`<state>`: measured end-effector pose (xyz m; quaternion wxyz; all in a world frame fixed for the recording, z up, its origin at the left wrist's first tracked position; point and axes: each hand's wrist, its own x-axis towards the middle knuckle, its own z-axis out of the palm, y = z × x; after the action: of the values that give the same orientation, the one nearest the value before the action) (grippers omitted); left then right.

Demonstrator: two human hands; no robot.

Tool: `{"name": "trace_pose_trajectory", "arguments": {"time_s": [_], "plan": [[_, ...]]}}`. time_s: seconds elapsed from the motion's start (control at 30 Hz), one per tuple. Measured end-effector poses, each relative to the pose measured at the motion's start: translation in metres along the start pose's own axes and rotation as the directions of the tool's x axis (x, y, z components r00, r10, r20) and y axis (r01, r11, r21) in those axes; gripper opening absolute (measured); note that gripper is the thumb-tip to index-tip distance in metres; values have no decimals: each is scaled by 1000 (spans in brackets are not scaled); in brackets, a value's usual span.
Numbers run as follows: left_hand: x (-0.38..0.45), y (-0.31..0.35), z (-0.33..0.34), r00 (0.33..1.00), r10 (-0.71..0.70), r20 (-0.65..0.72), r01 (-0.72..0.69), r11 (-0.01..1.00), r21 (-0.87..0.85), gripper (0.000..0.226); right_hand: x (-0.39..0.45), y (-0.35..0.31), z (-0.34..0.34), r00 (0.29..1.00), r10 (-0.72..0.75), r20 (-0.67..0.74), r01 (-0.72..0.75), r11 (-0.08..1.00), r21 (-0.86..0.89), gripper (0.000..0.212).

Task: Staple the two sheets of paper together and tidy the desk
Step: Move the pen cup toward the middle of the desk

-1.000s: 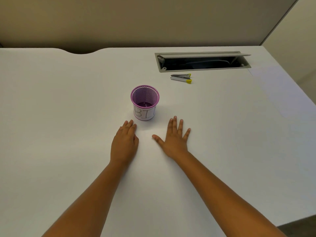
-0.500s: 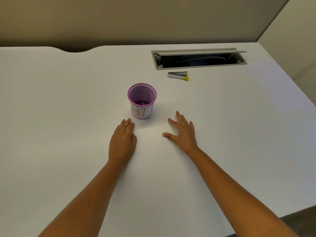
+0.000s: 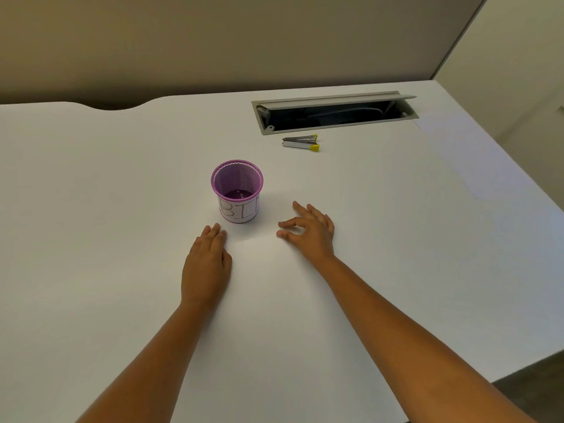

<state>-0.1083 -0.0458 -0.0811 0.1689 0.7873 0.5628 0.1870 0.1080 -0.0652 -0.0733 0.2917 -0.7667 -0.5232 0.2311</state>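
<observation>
1. On the white table (image 3: 91, 209), the paper (image 3: 262, 261) lies beneath both hands, edges barely visible; probably light, floppy and slippery, best lifted at a corner.
2. The left hand (image 3: 206, 270) rests flat, grip empty; the right hand (image 3: 311, 233) has a loosely curled grip, pinching nothing.
3. The stapler (image 3: 300, 142) lies well beyond; probably rigid, best grasped across its body.

One head-worn camera looks forward and down from above the near edge of the white desk (image 3: 91, 239), facing the tan partition wall (image 3: 213, 41) behind; forearms reach in from below.
</observation>
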Motion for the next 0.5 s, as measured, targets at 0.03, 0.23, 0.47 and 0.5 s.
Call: {"name": "trace_pose_trajectory", "arguments": {"time_s": [0.03,0.23,0.47,0.5], "plan": [[0,0,0,1000,-3,1,3,1000,0,41,0,-1,0,1000,6,-6,-6,1000,18,22],[0,0,0,1000,-3,3,3,1000,4,41,0,-3,2,998,27,-53,-26,999,25,17],[0,1,0,1000,-7,-2,7,1000,2,41,0,-9,4,994,64,-91,-65,998,-16,12],[0,1,0,1000,-6,-5,6,1000,1,40,1,-10,3,993,67,-93,-69,997,-18,11]]}}
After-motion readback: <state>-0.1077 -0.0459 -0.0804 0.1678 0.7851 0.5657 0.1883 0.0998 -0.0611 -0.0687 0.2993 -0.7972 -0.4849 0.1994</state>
